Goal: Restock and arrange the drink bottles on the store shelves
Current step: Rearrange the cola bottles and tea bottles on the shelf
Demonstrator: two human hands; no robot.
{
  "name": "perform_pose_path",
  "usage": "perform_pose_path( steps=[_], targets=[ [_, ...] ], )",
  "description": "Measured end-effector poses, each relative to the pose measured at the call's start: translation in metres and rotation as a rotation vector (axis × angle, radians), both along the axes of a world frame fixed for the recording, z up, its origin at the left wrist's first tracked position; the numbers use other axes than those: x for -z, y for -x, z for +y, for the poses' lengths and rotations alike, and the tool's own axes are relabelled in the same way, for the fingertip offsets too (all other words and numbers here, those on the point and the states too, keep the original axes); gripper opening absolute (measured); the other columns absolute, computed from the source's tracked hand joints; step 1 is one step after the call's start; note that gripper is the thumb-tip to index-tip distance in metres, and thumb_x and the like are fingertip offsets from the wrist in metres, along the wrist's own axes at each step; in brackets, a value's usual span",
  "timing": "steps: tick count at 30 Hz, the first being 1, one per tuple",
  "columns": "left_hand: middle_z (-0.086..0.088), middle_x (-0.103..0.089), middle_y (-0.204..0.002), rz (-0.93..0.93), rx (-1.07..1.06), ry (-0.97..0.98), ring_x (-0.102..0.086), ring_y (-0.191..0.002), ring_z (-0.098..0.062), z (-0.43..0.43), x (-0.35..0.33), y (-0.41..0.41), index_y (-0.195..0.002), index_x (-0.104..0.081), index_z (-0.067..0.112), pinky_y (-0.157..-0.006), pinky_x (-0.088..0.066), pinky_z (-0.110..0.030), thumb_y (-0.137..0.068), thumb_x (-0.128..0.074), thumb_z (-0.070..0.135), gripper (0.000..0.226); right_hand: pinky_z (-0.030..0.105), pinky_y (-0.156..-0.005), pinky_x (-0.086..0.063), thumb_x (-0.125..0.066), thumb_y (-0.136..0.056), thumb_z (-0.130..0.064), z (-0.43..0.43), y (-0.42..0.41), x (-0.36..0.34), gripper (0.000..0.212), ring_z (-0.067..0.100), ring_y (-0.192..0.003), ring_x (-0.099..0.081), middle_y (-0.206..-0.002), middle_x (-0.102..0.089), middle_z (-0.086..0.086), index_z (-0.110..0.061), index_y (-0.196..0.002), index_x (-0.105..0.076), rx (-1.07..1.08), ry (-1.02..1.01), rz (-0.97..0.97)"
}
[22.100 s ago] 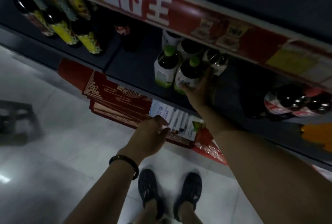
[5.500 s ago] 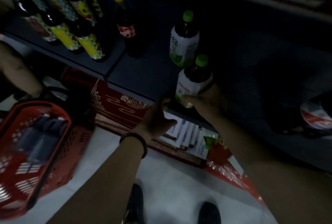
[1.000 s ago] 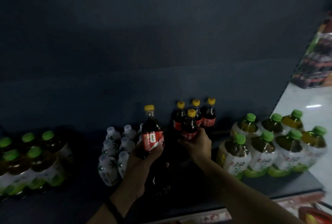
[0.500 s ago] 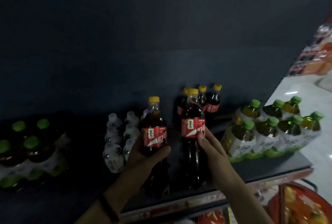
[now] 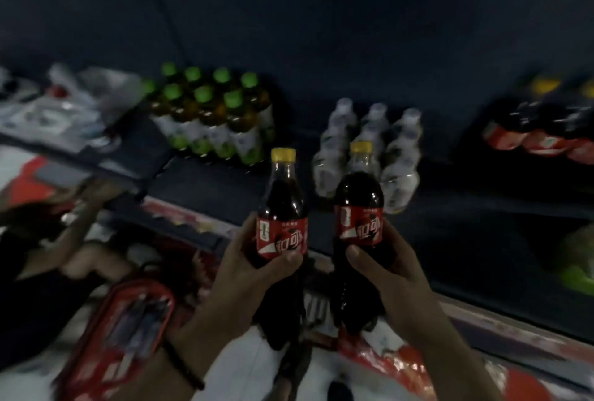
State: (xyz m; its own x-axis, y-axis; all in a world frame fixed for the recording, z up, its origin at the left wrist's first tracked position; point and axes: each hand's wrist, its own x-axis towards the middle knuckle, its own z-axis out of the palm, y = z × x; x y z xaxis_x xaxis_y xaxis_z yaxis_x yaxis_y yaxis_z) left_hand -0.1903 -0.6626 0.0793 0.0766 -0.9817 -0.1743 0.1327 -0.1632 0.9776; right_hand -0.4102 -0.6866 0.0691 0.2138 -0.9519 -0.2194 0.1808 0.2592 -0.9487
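Head view: left hand [image 5: 244,275] grips the left cola bottle [image 5: 282,220], right hand [image 5: 387,268] the right cola bottle [image 5: 359,207], both upright; the shelf [image 5: 205,185] lies ahead, bare patch nearer left.

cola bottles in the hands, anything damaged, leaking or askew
Nothing stands out. The left hand grips the left cola bottle, the right hand the right cola bottle; both are roughly upright and capped, with no spill visible. Blur hides any fine damage.
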Motion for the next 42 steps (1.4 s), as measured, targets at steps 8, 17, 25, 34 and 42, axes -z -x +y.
perform_pose_path(
  steps=[8, 17, 25, 34, 42],
  targets=[
    [-0.011, -0.078, -0.103, -0.181, -0.308, -0.11, -0.076, -0.1, -0.031, 0.086, 0.051, -0.097, -0.118, -0.065, 0.007, -0.079, -0.065, -0.039, -0.09, -0.077, 0.046, 0.049, 0.02, -0.086, -0.058, -0.082, -0.085, -0.026, 0.031, -0.117, 0.041, 0.047, 0.006, -0.105, -0.074, -0.112, -0.078, -0.013, -0.031, -0.128, -0.063, -0.337, 0.022, 0.212],
    [0.0, -0.076, -0.114, -0.176, -0.185, -0.303, -0.076, -0.106, -0.019, 0.083, 0.19, -0.213, -0.12, -0.064, 0.035, -0.09, -0.06, -0.039, -0.063, -0.1, 0.025, 0.068, 0.016, -0.084, -0.056, -0.091, -0.08, -0.026, 0.04, -0.217, 0.186, 0.053, 0.0, -0.104, -0.072, -0.109, -0.077, -0.018, -0.034, -0.125, -0.064, -0.379, -0.079, 0.429],
    [0.017, -0.078, -0.105, -0.259, -0.119, -0.348, -0.074, -0.096, 0.0, 0.032, 0.333, -0.274, -0.113, -0.069, 0.04, -0.081, -0.057, -0.023, -0.06, -0.091, 0.032, 0.057, 0.014, -0.071, -0.057, -0.086, -0.086, -0.019, -0.027, -0.273, 0.372, 0.066, -0.001, -0.092, -0.07, -0.111, -0.069, -0.016, -0.034, -0.138, -0.05, -0.204, -0.2, 0.463],
    [0.021, -0.069, -0.119, -0.28, -0.22, -0.032, -0.067, -0.108, 0.005, -0.092, 0.426, -0.293, -0.12, -0.055, 0.038, -0.087, -0.058, -0.018, -0.086, -0.081, 0.002, 0.056, 0.031, -0.098, -0.056, -0.094, -0.073, -0.021, -0.171, -0.309, 0.47, 0.084, 0.006, -0.122, -0.064, -0.135, -0.063, -0.002, -0.023, -0.143, -0.048, 0.093, 0.283, 0.526],
    [0.012, -0.058, -0.148, -0.452, -0.204, 0.089, -0.055, -0.138, -0.018, -0.162, 0.453, -0.307, -0.146, -0.047, 0.038, -0.108, -0.053, -0.046, -0.092, -0.08, 0.019, 0.066, 0.043, -0.12, -0.038, -0.091, -0.079, -0.029, -0.223, -0.333, 0.486, 0.1, 0.023, -0.144, -0.045, -0.156, -0.048, 0.006, -0.014, -0.159, -0.034, 0.067, 0.316, 0.757]
  ],
)
